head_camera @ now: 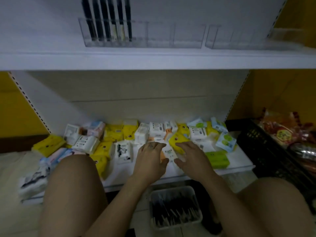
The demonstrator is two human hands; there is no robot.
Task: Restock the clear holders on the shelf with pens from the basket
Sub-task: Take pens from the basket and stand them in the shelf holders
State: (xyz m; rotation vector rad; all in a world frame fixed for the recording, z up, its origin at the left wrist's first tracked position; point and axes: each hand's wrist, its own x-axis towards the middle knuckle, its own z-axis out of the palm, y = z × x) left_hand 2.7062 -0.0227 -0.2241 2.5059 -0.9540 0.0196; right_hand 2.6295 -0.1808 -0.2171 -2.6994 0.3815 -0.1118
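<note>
On the upper white shelf [153, 60] stand clear holders. The left holder [95, 42] has several black pens [106, 19] upright in it; the middle holder [172, 36] and the right holder [236, 38] look empty. A clear basket [171, 189] of dark pens [174, 209] sits on the floor between my knees. Both hands are on the lower shelf, away from the basket. My left hand [150, 158] lies flat on the tissue packs. My right hand [189, 154] rests on a yellow pack [176, 140]. A small white pack [168, 153] lies between my thumbs.
Several tissue packs [119, 135] in yellow, white, blue and green cover the lower shelf. A black crate [256, 147] with red snack bags [282, 132] stands at the right. My bare knees [73, 194] flank the basket.
</note>
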